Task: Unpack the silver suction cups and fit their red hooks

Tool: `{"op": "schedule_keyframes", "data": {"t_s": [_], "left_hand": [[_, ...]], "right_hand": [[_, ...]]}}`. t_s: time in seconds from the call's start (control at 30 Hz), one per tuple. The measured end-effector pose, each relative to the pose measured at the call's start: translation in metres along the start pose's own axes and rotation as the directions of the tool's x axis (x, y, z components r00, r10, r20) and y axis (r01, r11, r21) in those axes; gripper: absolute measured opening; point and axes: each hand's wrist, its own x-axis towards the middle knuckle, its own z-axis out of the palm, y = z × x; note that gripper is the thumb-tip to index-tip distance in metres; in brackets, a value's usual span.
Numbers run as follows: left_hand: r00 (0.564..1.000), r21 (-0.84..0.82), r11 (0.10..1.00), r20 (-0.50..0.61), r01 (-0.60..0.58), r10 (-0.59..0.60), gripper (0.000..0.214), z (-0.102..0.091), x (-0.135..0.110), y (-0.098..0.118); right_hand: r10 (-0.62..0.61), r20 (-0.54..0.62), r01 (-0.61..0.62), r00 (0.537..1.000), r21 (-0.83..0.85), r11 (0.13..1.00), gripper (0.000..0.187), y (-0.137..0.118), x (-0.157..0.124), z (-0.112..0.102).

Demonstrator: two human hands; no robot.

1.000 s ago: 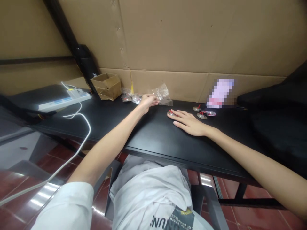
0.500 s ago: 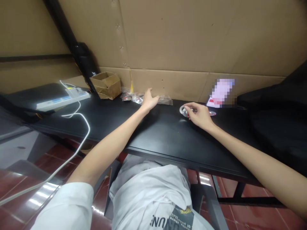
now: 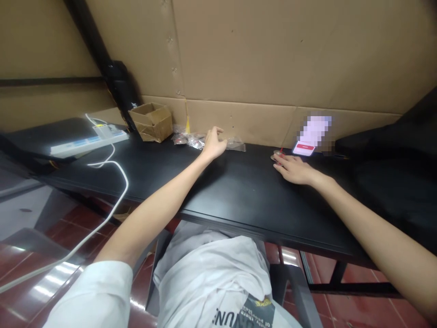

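My left hand (image 3: 215, 144) hovers at the back of the black table, fingers loosely bent and apart, with nothing seen in it. Behind and beside it lie clear plastic packets (image 3: 195, 140) with small shiny things inside. My right hand (image 3: 296, 169) rests with its fingers stretched out over a shiny round, disc-like thing (image 3: 276, 154) with a red part. The fingers hide much of that thing, so its kind cannot be made out. Just beyond this hand a phone (image 3: 303, 148) with a lit, partly blurred screen leans against the cardboard.
An opened cardboard box (image 3: 155, 127) stands at the back left. Further left lies a white power strip (image 3: 85, 143), its white cable (image 3: 127, 182) running over the table edge. A cardboard wall (image 3: 239, 64) closes off the back. Dark fabric (image 3: 399, 177) fills the right side.
My right hand has gone from pinching a shiny ring-shaped thing to lying flat over round pieces farther right. The fingers of my left hand have shifted slightly; its arm has stayed put.
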Motion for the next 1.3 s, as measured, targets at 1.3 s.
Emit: {"op": "schedule_keyframes", "data": {"t_s": [1.3], "left_hand": [[0.923, 0.097, 0.96, -0.266, -0.261, 0.278, 0.024, -0.049, 0.027, -0.016]], "right_hand": [[-0.097, -0.176, 0.122, 0.98, 0.133, 0.984, 0.064, -0.049, -0.014, 0.008]]}}
